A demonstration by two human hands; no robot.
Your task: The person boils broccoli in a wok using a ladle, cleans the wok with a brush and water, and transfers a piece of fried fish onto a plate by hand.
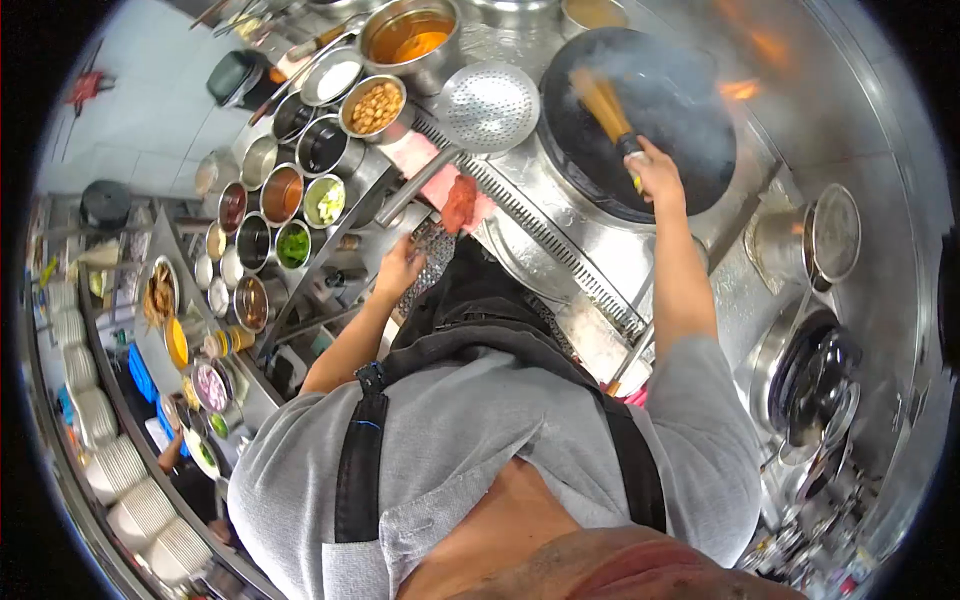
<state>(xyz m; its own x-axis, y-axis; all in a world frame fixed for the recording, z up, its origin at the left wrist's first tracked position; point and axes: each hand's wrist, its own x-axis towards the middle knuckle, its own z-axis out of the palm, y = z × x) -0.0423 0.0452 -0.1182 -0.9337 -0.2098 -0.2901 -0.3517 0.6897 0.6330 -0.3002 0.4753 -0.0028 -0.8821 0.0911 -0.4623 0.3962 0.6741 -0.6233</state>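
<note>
My right hand [657, 176] is closed around the dark handle of a bamboo wok brush [603, 104]. The brush's bristles reach down into a big black wok [690, 165], where smoke or steam rises. My left hand [400, 266] hangs in front of the counter edge with its fingers loosely bent, and I see nothing in it. Nearest to it are the handle of a perforated strainer [490, 106] and a crumpled red cloth [459, 204]. The strainer's bowl lies on the steel counter just left of the wok.
Orange flame [740, 90] shows at the wok's far right. Left of the strainer stand a pot of orange oil [410, 38], a bowl of peanuts [376, 107] and several seasoning tins [281, 193]. Pots [782, 243] sit at the right. Stacked dishes [142, 503] line the lower left.
</note>
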